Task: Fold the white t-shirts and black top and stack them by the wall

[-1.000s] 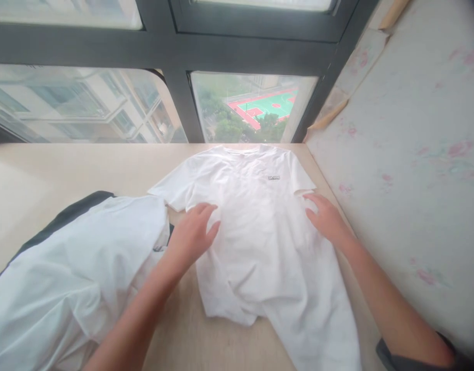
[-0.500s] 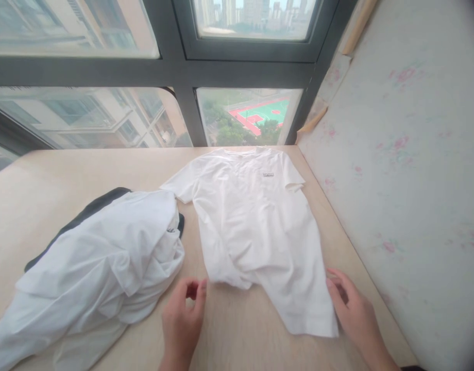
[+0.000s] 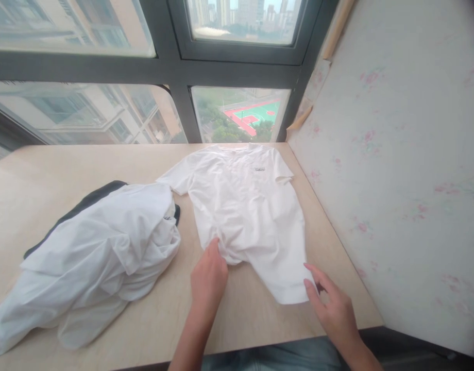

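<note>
A white short-sleeved T-shirt [image 3: 252,206] lies spread on the wooden surface, its collar toward the window and a small dark print on the chest. Its lower edge is uneven, bunched at the left and hanging longer at the right. My left hand [image 3: 209,270] reaches onto the bunched lower left part, fingers together at the fabric; the fingertips are partly hidden. At the lower right corner of the shirt, my right hand [image 3: 332,304] has thumb and fingers apart, touching the side edge.
A crumpled pile of white clothing [image 3: 105,252] with a black piece [image 3: 78,214] under it lies at the left. The light wooden surface [image 3: 59,165] meets a dark-framed window [image 3: 237,69] at the back and a flowered wall [image 3: 395,180] at the right.
My left hand has moved up and right onto the shirt's lower left part. The right hand stays by the shirt's right edge. The view has shifted slightly, showing the surface's front edge.
</note>
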The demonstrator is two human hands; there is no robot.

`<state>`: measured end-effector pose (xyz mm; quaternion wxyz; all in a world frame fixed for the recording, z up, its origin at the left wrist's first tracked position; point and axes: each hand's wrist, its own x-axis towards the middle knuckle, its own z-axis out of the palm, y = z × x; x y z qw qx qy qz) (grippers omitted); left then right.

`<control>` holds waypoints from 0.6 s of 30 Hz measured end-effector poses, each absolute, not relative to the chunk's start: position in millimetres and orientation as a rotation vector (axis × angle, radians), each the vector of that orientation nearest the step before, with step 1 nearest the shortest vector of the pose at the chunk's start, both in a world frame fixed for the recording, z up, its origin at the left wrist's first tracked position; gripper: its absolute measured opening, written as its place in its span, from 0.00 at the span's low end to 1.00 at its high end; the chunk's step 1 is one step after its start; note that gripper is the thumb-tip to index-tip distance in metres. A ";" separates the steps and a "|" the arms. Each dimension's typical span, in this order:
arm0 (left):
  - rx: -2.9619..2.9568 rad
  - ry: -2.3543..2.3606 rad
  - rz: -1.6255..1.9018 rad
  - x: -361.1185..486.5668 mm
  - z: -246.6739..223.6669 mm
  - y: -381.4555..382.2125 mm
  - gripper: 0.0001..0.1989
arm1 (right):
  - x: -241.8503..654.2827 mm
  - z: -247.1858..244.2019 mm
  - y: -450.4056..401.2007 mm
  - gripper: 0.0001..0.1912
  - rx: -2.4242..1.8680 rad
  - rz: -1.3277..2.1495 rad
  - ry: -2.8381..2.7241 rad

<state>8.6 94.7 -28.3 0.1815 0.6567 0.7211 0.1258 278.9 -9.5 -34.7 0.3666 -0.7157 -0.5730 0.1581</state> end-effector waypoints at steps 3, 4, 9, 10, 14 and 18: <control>1.659 1.910 0.570 -7.6 -26.8 96.7 0.16 | 292.3 -17.4 3.1 0.15 -1.785 0.534 -1.396; 1.602 1.868 0.637 -12.2 -25.3 96.8 0.15 | 296.0 -11.4 7.1 0.15 -1.770 0.576 -1.367; 1.644 1.905 0.569 -10.7 -14.2 90.8 0.21 | 297.7 9.6 19.2 0.14 -1.644 0.655 -1.478; 1.685 1.932 0.513 -5.0 -12.7 88.9 0.22 | 294.8 10.9 19.7 0.14 -1.615 0.644 -1.531; 1.867 1.959 0.308 21.3 -12.9 84.6 0.28 | 280.1 9.3 17.9 0.15 -1.539 0.573 -1.711; 2.018 1.953 0.146 30.8 -18.0 86.2 0.24 | 277.1 5.9 12.4 0.10 -1.564 0.505 -1.712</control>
